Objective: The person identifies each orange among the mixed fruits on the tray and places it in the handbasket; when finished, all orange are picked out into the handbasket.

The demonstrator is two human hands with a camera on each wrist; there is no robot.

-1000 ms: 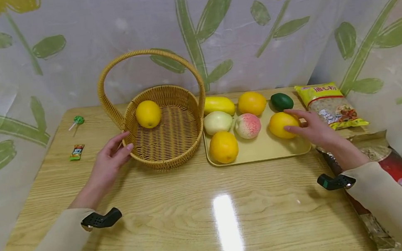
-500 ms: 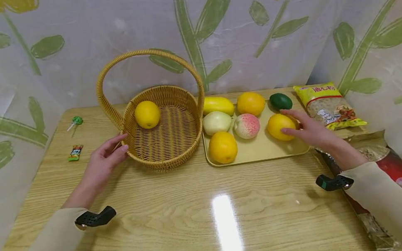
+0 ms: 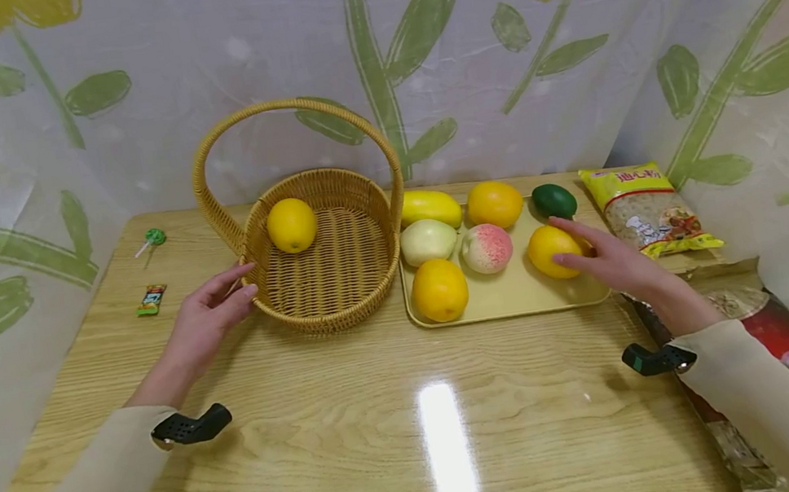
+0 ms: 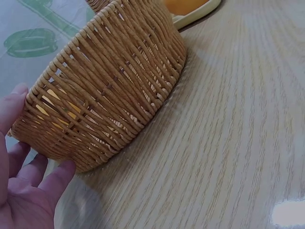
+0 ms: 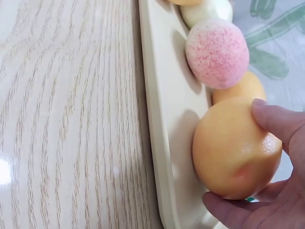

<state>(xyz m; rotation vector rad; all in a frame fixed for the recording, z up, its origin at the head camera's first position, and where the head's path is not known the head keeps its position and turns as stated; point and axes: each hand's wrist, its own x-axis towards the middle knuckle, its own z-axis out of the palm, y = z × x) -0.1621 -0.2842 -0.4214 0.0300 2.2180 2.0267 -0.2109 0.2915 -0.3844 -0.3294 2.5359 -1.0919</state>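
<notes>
My left hand (image 3: 202, 319) rests at the left side of a wicker basket (image 3: 333, 317), with its thumb at the rim and bent fingers against the outer wall in the left wrist view. One orange (image 3: 292, 226) lies inside the basket. On a yellow tray (image 3: 520, 302) to the right, my right hand (image 3: 614, 258) grips another orange (image 3: 550, 251) between thumb and fingers. Around it on the tray lie a pink-speckled peach (image 3: 488, 248), a dark green oval fruit (image 3: 554, 200), a pale green fruit (image 3: 428, 241), a long yellow fruit (image 3: 433, 208) and two more oranges (image 3: 440, 290).
A yellow food packet (image 3: 648, 208) lies right of the tray, and a large brown-red bag (image 3: 783, 338) lies partly under the right forearm. A green lollipop (image 3: 154, 237) and a small wrapped candy (image 3: 151, 299) sit left of the basket. A flowered curtain (image 3: 477, 72) hangs behind the table.
The right hand's fingers have shifted slightly left over the orange, and that orange has moved a little toward the near side. The left hand has drawn slightly left; the basket stays in place.
</notes>
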